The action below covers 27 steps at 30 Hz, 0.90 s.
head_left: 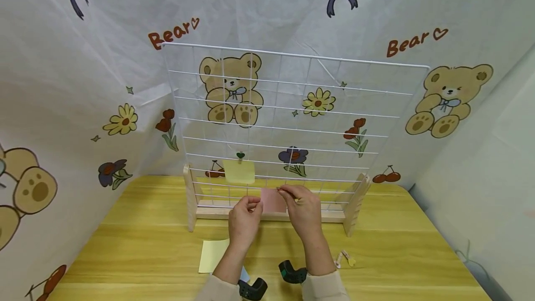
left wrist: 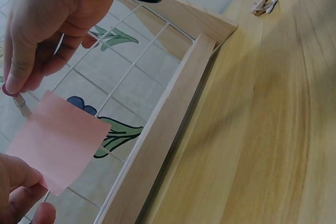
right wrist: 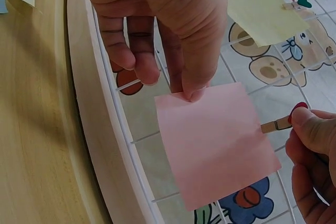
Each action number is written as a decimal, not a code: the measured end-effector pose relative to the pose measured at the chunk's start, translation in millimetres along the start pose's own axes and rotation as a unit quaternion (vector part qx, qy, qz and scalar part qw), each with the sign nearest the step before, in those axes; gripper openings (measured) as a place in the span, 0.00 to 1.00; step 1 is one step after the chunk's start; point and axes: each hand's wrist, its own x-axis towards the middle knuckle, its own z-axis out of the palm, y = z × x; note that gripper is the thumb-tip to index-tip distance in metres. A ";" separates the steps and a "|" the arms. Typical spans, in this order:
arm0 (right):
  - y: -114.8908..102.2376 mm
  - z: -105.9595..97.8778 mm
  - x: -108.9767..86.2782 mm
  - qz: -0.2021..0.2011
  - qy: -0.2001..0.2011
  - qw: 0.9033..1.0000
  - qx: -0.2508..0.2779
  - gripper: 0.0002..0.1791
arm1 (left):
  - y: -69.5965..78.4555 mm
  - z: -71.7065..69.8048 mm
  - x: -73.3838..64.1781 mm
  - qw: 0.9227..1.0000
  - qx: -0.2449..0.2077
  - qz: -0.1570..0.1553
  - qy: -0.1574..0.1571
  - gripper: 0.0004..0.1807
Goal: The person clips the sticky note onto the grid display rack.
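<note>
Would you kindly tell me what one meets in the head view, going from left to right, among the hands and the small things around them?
Flat-lying yellow paper → left hand → pink note → right hand → loose clips.

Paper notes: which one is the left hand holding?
The pink note, pinched at its edge by the left hand; one yellow note hangs clipped to the wire grid, another lies on the table.

Beige sleeves (head_left: 325, 288), 2 black cameras (head_left: 253, 290).
</note>
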 end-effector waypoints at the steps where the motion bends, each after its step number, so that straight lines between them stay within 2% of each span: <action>1: 0.6 0.5 -0.3 0.004 0.000 1.000 0.001 0.04 | 0.0 0.1 -0.2 1.000 0.000 0.000 -0.001 0.03; 8: 5.5 4.1 -1.6 0.022 0.007 1.000 0.013 0.04 | 0.1 0.4 -0.2 1.000 0.001 0.003 0.000 0.03; 19: 5.1 9.6 -3.8 0.007 0.010 1.000 0.009 0.03 | -2.4 1.5 0.1 1.000 -0.002 0.000 0.004 0.03; 27: 7.5 13.0 -4.0 -0.004 0.004 1.000 -0.013 0.04 | -1.9 0.4 0.5 1.000 0.001 -0.001 -0.001 0.04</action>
